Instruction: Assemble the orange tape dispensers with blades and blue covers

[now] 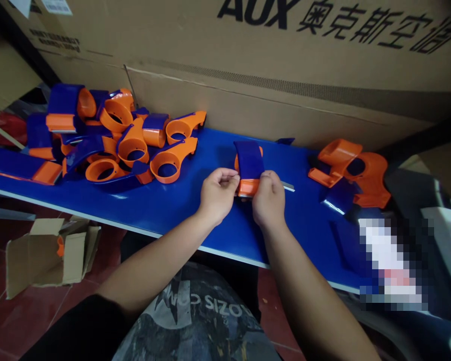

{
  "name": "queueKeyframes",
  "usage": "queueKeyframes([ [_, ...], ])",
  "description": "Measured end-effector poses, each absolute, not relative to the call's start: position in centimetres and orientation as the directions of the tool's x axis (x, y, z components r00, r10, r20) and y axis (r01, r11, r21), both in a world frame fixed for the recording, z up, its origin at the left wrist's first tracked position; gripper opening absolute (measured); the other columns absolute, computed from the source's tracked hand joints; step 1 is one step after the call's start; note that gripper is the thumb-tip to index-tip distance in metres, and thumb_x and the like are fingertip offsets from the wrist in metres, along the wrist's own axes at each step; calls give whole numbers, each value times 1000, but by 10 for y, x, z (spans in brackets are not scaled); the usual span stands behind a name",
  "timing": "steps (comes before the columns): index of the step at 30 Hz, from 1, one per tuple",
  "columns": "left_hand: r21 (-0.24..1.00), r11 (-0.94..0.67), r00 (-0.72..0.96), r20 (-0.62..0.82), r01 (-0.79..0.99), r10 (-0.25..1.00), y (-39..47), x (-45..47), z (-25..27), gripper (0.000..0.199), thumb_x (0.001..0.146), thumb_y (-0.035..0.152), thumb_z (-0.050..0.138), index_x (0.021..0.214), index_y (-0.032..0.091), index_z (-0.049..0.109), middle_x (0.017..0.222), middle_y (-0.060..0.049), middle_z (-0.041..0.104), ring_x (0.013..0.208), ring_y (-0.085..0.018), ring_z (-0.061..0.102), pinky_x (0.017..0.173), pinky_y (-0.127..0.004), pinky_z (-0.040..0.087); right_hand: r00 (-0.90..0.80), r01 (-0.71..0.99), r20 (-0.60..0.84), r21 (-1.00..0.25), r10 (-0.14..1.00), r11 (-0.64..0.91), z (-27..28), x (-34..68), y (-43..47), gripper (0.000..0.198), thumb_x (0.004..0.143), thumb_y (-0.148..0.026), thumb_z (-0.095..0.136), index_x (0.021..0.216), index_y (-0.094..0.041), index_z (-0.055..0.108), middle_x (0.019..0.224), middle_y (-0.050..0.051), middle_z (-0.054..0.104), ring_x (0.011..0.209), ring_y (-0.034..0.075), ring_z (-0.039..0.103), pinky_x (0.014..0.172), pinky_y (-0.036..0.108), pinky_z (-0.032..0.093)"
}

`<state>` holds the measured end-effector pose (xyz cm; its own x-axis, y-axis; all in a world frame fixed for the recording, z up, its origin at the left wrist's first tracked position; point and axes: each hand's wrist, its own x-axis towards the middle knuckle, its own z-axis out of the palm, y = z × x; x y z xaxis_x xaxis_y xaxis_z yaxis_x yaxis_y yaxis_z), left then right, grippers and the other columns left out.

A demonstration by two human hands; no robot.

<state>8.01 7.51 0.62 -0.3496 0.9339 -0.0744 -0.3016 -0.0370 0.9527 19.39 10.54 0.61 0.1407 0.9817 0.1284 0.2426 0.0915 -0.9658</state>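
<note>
Before me, over the blue tabletop (188, 200), both hands hold an orange and blue tape dispenser (248, 159) with its blue cover facing up. My left hand (220, 193) pinches its near left corner between thumb and fingers. Curled round the right side is my right hand (269, 198), closed on the dispenser's orange front end. A thin silvery strip (288, 187) shows just right of that hand; whether the hand touches it I cannot tell. The dispenser's underside is hidden.
Several tape dispensers (131, 145) are heaped at the left. Orange dispenser parts (368, 175) and a blue piece (340, 196) lie at the right. A large cardboard box (210, 95) stands behind the table. An open carton (33, 260) sits on the floor, lower left.
</note>
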Motion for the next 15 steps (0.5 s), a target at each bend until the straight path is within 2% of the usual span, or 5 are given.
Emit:
queueKeyframes([
  [3,991,-114,-398,78,-69,914,68,79,7,9,91,21,69,96,18,76,90,-4,76,82,-14,71,78,-28,57,144,323,199,-935,969,144,6,195,104,32,102,-45,42,78,-25,47,67,-4,50,59,16,48,56,30,40],
  [6,973,-199,-388,230,118,892,60,78,10,13,91,20,69,100,19,78,99,-6,77,90,-17,73,84,-31,60,157,348,267,-916,951,200,6,195,102,37,103,-52,41,79,-24,48,72,-2,53,69,17,52,64,31,41],
  [9,935,-271,-371,341,228,864,56,79,13,18,88,20,73,106,17,77,111,-9,74,93,-17,73,85,-31,62,140,269,298,-929,944,253,3,195,100,54,105,-65,25,87,-24,55,84,2,63,79,20,60,73,34,47],
  [12,896,-310,-346,414,318,842,55,80,15,26,85,21,77,110,16,73,118,-11,70,93,-17,73,86,-33,64,80,223,336,-924,938,312,-2,196,99,70,104,-71,7,98,-25,60,91,5,68,88,23,67,82,38,51],
  [15,847,-329,-300,470,416,830,55,77,16,28,84,21,78,111,17,70,114,-9,71,93,-17,72,87,-34,64,19,219,406,-893,914,393,-4,198,98,71,104,-70,3,104,-26,58,94,6,69,92,25,68,85,41,52],
])
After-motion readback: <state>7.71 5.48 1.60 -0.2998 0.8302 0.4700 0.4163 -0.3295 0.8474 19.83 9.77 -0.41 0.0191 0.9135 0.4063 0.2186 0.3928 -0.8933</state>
